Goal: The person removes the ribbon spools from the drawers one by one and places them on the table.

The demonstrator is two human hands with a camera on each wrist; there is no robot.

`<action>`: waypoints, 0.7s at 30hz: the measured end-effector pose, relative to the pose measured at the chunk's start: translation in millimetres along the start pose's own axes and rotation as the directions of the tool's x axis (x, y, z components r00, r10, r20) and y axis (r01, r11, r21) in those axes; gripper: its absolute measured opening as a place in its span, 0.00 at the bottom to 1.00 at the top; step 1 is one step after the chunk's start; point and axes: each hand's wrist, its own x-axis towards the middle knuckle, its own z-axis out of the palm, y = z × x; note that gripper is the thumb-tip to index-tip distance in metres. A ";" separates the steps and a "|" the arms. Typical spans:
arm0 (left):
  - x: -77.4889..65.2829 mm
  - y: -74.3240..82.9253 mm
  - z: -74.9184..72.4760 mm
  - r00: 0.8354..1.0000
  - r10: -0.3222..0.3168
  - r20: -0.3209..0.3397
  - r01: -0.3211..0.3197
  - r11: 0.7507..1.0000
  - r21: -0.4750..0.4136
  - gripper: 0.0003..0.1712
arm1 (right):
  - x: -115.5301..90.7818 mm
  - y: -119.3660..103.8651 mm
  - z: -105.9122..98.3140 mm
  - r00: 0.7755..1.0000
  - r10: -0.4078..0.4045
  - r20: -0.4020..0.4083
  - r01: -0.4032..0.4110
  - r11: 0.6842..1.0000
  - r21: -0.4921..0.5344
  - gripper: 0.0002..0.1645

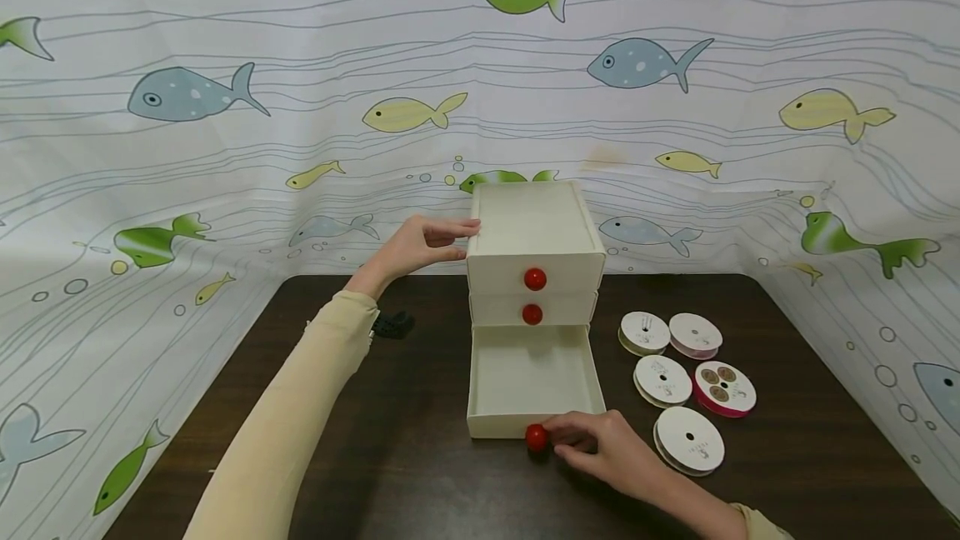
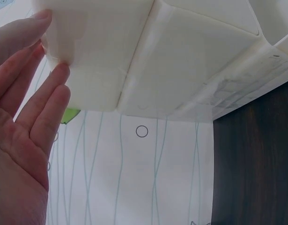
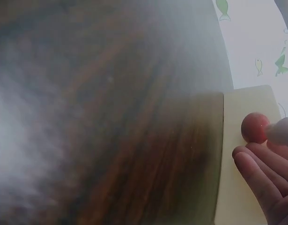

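Note:
A cream box of stacked drawers (image 1: pixel 534 219) with red ball knobs stands on the dark table. Its bottom drawer (image 1: pixel 528 369) is pulled out, with nothing visible inside. My right hand (image 1: pixel 611 452) is at the front of that drawer and pinches the red knob (image 1: pixel 536 437) with its fingertips; the right wrist view also has the knob (image 3: pixel 254 127) at the fingertips. Up at the left side of the box is my left hand (image 1: pixel 416 248), its fingers fairly straight and its fingertips resting against the side wall near the top (image 2: pixel 92 51).
Several ribbon spools (image 1: pixel 663 381) lie flat to the right of the box. A small black object (image 1: pixel 393 324) sits behind the left forearm. Two upper drawers (image 1: pixel 498 273) are closed. Fish-patterned sheeting (image 1: pixel 420 40) surrounds the table's back and sides.

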 end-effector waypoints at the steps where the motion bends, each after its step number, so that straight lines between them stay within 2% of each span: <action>1: -0.1 -0.1 -0.1 1.000 0.003 0.001 -0.003 1.000 -0.001 0.24 | 1.4 1.5 0.3 1.000 0.005 -0.009 -0.005 1.000 -0.008 0.13; 11: 0.3 -1.1 -0.1 1.000 0.011 -0.006 -0.011 1.000 0.015 0.24 | 16.1 14.0 3.6 0.991 0.082 -0.107 -0.087 0.995 -0.046 0.10; 21: 1.5 -1.5 0.7 1.000 0.015 -0.015 -0.015 1.000 0.013 0.23 | 28.5 17.9 7.8 0.965 0.134 -0.226 -0.147 0.988 -0.040 0.11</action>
